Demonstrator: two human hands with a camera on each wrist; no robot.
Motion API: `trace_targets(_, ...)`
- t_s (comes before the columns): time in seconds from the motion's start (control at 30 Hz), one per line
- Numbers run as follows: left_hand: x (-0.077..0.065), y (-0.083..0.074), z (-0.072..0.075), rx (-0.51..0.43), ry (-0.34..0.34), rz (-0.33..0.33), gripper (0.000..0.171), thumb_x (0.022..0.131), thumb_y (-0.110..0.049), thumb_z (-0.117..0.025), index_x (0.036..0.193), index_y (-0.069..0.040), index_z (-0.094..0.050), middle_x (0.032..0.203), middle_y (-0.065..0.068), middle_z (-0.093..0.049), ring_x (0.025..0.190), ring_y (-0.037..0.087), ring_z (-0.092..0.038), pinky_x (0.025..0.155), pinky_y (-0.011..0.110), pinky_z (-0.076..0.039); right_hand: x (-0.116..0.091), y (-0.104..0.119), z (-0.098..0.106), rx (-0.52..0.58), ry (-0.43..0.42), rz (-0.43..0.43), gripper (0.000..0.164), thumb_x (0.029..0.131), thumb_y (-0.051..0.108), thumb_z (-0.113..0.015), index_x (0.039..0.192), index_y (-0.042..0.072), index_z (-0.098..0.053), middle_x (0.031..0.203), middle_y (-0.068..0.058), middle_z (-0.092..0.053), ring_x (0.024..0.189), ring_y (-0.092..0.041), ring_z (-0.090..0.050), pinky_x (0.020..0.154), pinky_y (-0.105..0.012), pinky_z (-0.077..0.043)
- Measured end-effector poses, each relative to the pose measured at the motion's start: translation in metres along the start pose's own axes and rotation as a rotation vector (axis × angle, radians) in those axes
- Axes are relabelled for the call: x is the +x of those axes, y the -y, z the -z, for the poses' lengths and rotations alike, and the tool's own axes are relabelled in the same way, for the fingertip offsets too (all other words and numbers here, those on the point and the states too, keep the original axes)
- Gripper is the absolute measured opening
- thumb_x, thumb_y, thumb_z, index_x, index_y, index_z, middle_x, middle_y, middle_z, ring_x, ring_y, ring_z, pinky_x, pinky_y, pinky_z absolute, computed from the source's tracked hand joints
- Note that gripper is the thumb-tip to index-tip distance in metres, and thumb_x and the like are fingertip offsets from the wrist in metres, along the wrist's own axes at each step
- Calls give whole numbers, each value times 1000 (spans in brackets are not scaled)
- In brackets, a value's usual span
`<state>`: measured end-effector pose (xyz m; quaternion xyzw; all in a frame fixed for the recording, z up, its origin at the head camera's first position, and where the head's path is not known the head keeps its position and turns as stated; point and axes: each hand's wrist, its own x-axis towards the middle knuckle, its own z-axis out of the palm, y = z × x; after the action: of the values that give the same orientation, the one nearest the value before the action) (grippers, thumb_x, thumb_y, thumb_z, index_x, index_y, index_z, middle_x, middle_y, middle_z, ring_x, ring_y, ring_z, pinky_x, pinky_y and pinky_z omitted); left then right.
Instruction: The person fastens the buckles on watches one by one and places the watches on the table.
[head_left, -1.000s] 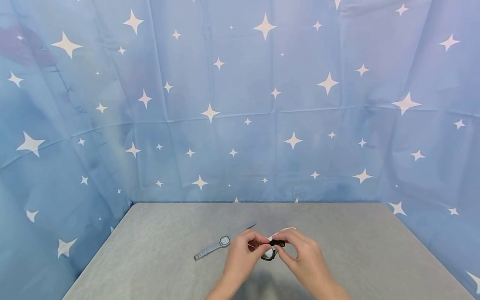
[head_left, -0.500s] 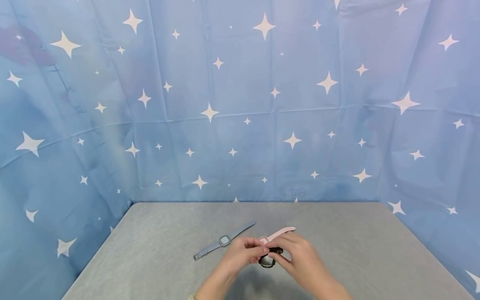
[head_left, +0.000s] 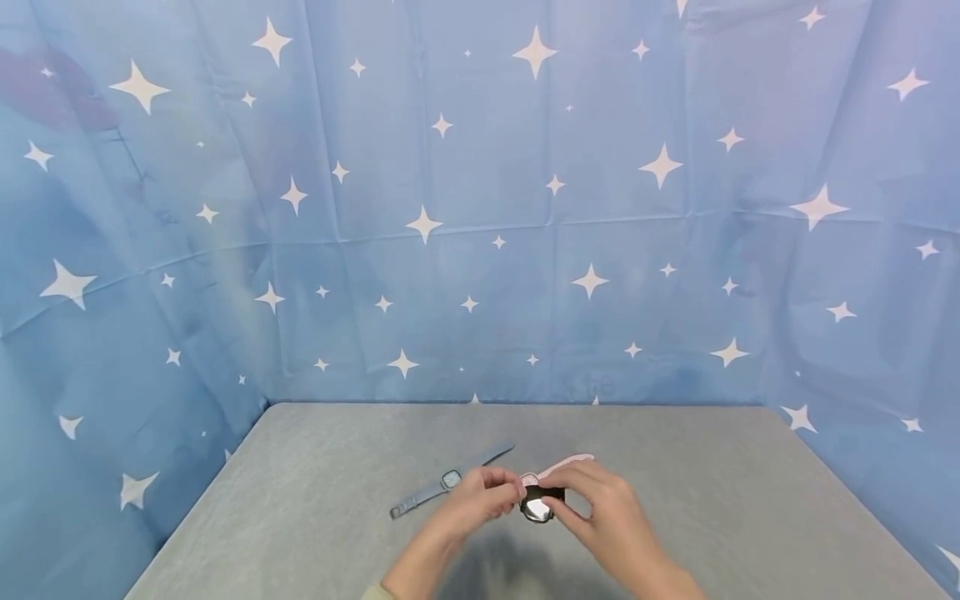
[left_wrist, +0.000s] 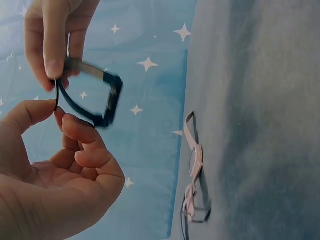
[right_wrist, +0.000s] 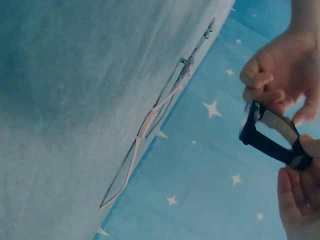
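Note:
A dark wristwatch [head_left: 537, 505] is held between both hands above the table, its strap bent into a loop. My right hand [head_left: 600, 498] pinches the strap between thumb and fingers. On the other side, my left hand [left_wrist: 70, 165] pinches a thin dark strap end with thumb and index finger. The watch face looks bright in the head view. Behind the hands lies a pink watch [head_left: 567, 464], partly hidden by them. A grey-blue watch [head_left: 451, 479] lies stretched out left of the pink one, its middle close behind the left hand.
The grey table [head_left: 337, 450] ends at a blue curtain [head_left: 480, 167] with white stars, which rises behind it and along both sides. In the right wrist view, the pink watch [right_wrist: 147, 124] and the grey-blue watch [right_wrist: 185, 70] lie in one line.
My left hand has shifted a little left and lower, with its fingers farther from the right hand's. The dark watch has turned so its face shows brightly. More of the pink watch shows.

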<state>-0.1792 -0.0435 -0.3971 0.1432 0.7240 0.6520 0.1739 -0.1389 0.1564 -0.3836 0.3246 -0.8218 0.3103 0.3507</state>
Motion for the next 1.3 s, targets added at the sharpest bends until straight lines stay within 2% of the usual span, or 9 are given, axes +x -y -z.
trace_targets(0.3,-1,2,4,-13,20,9,7,90,-12,-56,84,-10,-60,68,-6,-50,60,7,-38,58,20,-33,0,-1,1,13,-32,29,41,64,1,-90,95,23,-73,95,15,-71,87,-4,-65,80,-8,-48)
trace_targets(0.5,-2,1,1,-103,34,16,8,92,-12,-56,89,-6,-61,73,-5,-51,65,7,-41,61,19,-36,2,1,3,8,-20,-75,34,70,4,-87,93,24,-74,91,18,-70,84,-1,-65,76,-9,-50)
trace_targets(0.67,-4,-1,0,-95,10,3,15,95,-17,-58,98,-4,-63,76,-3,-53,67,9,-43,63,21,-38,2,2,4,13,-8,-148,31,73,5,-86,93,25,-74,90,20,-70,81,3,-64,72,-14,-53)
trace_targets(0.9,-5,0,-1,-96,-6,-1,13,94,-18,-61,99,-5,-63,79,-3,-55,70,11,-44,65,24,-38,2,0,4,20,-16,-187,31,73,5,-86,92,27,-74,89,21,-69,80,4,-65,70,-18,-55)
trace_targets(1.07,-7,2,0,-73,-16,-26,19,94,-18,-65,106,-4,-65,92,-4,-62,79,11,-52,69,27,-40,2,0,4,25,-30,-207,31,74,5,-85,92,27,-74,89,21,-70,79,3,-65,69,-21,-56)
trace_targets(1.2,-6,5,-1,-75,3,-60,24,93,-14,-68,114,-2,-65,104,0,-68,94,13,-63,82,31,-52,3,0,4,24,-40,-220,30,74,6,-85,92,28,-74,89,21,-70,79,2,-66,69,-22,-56)
trace_targets(1.3,-6,9,0,-58,32,-83,29,92,-11,-68,119,0,-63,113,6,-69,107,19,-66,91,34,-55,2,0,4,33,-41,-225,30,75,6,-85,92,28,-74,89,21,-70,79,3,-66,69,-22,-56)
